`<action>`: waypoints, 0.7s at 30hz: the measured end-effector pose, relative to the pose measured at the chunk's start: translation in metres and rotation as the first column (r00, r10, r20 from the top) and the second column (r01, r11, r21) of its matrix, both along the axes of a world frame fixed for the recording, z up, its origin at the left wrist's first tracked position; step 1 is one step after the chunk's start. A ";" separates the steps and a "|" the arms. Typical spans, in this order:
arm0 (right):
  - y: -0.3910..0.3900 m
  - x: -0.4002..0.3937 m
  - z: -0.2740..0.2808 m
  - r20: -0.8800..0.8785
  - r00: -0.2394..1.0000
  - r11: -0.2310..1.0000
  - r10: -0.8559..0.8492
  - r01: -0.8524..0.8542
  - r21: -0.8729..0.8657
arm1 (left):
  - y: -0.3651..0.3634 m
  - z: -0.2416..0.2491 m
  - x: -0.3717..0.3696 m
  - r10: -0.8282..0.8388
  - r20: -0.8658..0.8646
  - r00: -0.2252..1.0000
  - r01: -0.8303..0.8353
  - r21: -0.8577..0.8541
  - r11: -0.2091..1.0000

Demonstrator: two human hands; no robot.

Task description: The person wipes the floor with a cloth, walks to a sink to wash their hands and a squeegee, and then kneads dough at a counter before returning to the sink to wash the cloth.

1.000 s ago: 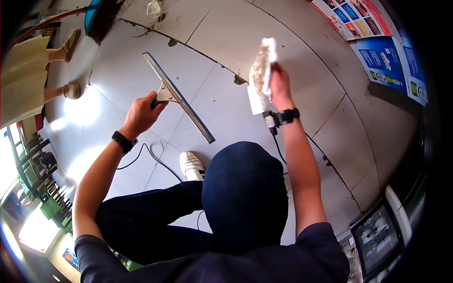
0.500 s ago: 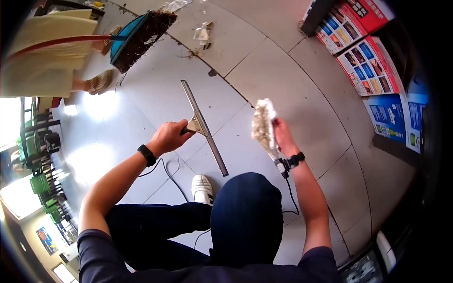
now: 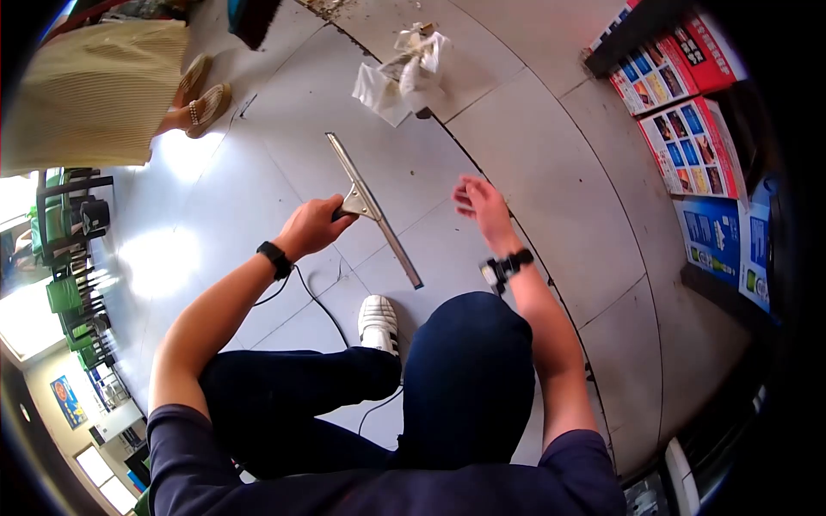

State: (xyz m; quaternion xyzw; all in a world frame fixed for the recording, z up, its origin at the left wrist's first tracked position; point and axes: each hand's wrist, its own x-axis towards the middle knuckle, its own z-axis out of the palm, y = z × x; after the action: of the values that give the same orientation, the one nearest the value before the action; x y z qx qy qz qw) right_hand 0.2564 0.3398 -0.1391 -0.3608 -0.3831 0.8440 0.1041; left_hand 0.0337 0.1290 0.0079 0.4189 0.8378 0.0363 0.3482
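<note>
My left hand [image 3: 311, 227] is wrapped round the handle of a window squeegee [image 3: 372, 203]. Its long metal bar slants across the view, above the tiles. Over to the right, my right hand [image 3: 483, 206] holds nothing, and its fingers are loosely apart. Ahead of that hand, crumpled white tissue [image 3: 403, 76] with dirt on it shows over the floor, well beyond the fingertips.
Cardboard boxes [image 3: 693, 146] stand along the right side. At the upper left is a person in a pale skirt [image 3: 103, 90] and sandals [image 3: 206, 108], with a broom head [image 3: 254, 19] close by. Green chairs [image 3: 64, 292] line the left. A cable [image 3: 318, 303] trails near my shoe [image 3: 377, 323].
My right hand has let go of the dirty white tissue, which is now farther ahead over the floor debris. The broom has moved up, mostly out of view. My left hand keeps the squeegee.
</note>
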 end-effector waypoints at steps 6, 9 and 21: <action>-0.041 0.174 0.016 0.266 0.964 0.968 -0.009 -0.058 0.243 | 0.070 -0.043 0.034 -0.387 0.007 0.922 0.384 0.114 0.916; -0.072 0.265 0.023 0.447 0.852 0.919 -0.275 0.096 0.382 | 0.133 -0.060 0.058 -0.598 -0.039 0.800 0.596 0.163 0.786; -0.363 0.371 0.192 0.926 0.372 0.998 -0.059 0.013 0.059 | 0.209 -0.078 0.159 -0.906 -0.076 0.416 0.909 0.044 0.414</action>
State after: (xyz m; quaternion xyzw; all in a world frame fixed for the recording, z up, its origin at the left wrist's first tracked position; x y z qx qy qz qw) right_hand 0.6273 -0.0235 0.0525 -0.7776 -0.3848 0.4865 -0.1024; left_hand 0.1924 0.3377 -0.0698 0.8189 0.4836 -0.1333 0.2789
